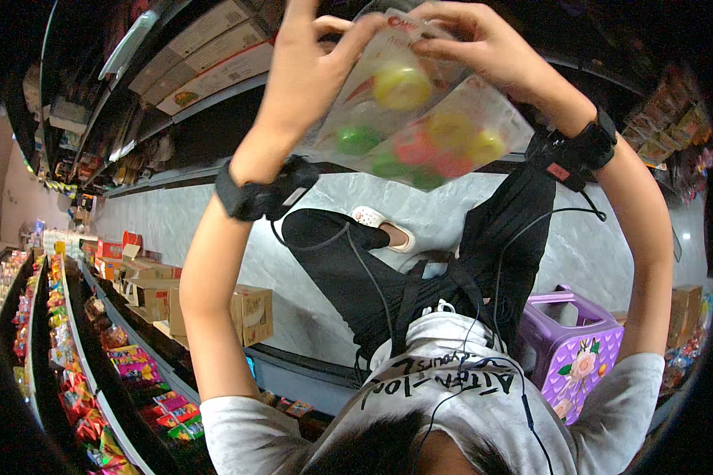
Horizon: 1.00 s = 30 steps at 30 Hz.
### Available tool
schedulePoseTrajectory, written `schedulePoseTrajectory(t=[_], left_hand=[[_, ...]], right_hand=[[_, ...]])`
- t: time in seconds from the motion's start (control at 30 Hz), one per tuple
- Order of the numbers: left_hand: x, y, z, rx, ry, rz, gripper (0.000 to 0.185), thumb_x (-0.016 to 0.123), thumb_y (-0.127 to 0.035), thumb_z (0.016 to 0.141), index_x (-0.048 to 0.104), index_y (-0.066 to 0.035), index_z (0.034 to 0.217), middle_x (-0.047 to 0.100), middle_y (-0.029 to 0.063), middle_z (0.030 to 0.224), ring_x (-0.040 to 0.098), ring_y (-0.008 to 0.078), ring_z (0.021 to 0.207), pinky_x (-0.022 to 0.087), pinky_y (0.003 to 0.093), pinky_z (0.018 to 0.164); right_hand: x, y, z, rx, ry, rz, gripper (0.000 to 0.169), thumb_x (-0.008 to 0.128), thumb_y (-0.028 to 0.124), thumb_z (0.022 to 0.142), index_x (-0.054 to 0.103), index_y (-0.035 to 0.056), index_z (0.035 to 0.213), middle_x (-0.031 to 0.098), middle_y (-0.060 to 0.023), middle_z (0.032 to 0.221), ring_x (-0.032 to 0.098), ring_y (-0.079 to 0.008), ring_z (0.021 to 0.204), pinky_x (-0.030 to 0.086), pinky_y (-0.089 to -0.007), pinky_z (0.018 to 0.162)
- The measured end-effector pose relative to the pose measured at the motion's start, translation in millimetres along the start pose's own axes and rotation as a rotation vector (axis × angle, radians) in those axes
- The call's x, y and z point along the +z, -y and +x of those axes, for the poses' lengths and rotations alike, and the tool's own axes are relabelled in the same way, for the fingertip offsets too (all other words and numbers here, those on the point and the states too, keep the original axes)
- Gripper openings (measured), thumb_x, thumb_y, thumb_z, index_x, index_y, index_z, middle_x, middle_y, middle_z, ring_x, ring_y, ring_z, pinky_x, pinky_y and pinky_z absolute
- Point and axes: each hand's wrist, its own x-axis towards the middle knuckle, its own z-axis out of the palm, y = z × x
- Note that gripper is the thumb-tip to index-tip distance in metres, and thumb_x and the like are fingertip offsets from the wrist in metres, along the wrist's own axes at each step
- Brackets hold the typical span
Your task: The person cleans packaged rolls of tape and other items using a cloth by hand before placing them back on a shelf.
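At the top centre my left hand and my right hand are both raised. Between them hang translucent plastic bags with red print near the top, blurred by motion. Round yellow and green pieces show through one; red, yellow and green pieces show through another in front of it. The fingers of my right hand pinch the top edge of the bags. My left thumb is at the upper left corner; whether it grips the plastic is unclear. Each wrist wears a black strapped device with a cable.
Shelves with cardboard boxes rise at the upper left. Packaged snacks line shelves at the lower left, near open cartons on the floor. A purple plastic stool stands at the right. Hanging packets are at the far right.
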Motion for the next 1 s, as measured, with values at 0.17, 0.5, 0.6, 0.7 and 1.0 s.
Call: schedulePoseTrajectory(t=[0.17, 0.5, 0.6, 0.7, 1.0], left_hand=[[-72.8, 62.4, -56.1, -0.429, 0.311, -0.554, 0.079, 0.055, -0.054, 0.078, 0.026, -0.005, 0.133, 0.041, 0.0145, 0.128, 0.045, 0.0272, 0.114, 0.031, 0.0409, 0.099], [51.2, 45.8, -157.1, -0.856, -0.228, -1.147, 0.044, 0.065, -0.015, 0.079, 0.045, 0.000, 0.116, 0.054, 0.0099, 0.111, 0.053, 0.0168, 0.100, 0.045, 0.0296, 0.085], [59.7, 45.8, -175.0, -0.990, -0.274, -1.218, 0.042, 0.064, -0.015, 0.080, 0.046, 0.000, 0.115, 0.054, 0.0111, 0.110, 0.054, 0.0185, 0.100, 0.047, 0.0314, 0.084], [78.7, 53.1, -201.1, -1.026, -0.429, -1.359, 0.045, 0.062, -0.015, 0.081, 0.043, 0.000, 0.119, 0.053, 0.0107, 0.113, 0.053, 0.0201, 0.103, 0.045, 0.0324, 0.088], [128.4, 34.1, -186.3, -0.951, -0.622, -1.571, 0.052, 0.065, -0.019, 0.080, 0.040, -0.005, 0.123, 0.048, 0.0068, 0.121, 0.045, 0.0188, 0.112, 0.033, 0.0357, 0.098]], right_hand=[[-31.6, -1.9, -8.7, -0.124, -0.152, 0.031, 0.032, 0.060, 0.002, 0.080, 0.053, 0.0024, 0.112, 0.058, -0.0022, 0.097, 0.055, -0.0094, 0.087, 0.045, -0.0236, 0.078], [-19.9, -64.0, -26.3, -0.057, -0.472, 0.304, 0.044, 0.058, 0.008, 0.081, 0.040, 0.0036, 0.121, 0.055, -0.0085, 0.110, 0.055, -0.0168, 0.099, 0.047, -0.0315, 0.085], [-25.9, -82.1, -42.8, 0.141, -0.349, 0.393, 0.049, 0.057, 0.024, 0.085, 0.035, 0.0050, 0.125, 0.054, -0.0089, 0.112, 0.053, -0.0169, 0.104, 0.048, -0.0340, 0.085], [-36.5, -118.2, -69.7, 0.403, -0.115, 0.293, 0.055, 0.046, 0.045, 0.087, 0.038, 0.0049, 0.124, 0.051, -0.0105, 0.116, 0.049, -0.0189, 0.110, 0.045, -0.0376, 0.088], [30.5, -131.1, -115.7, 0.162, -0.434, 0.427, 0.076, 0.063, 0.025, 0.077, 0.016, 0.0108, 0.136, 0.033, -0.0111, 0.133, 0.043, -0.0226, 0.116, 0.038, -0.0364, 0.095]])
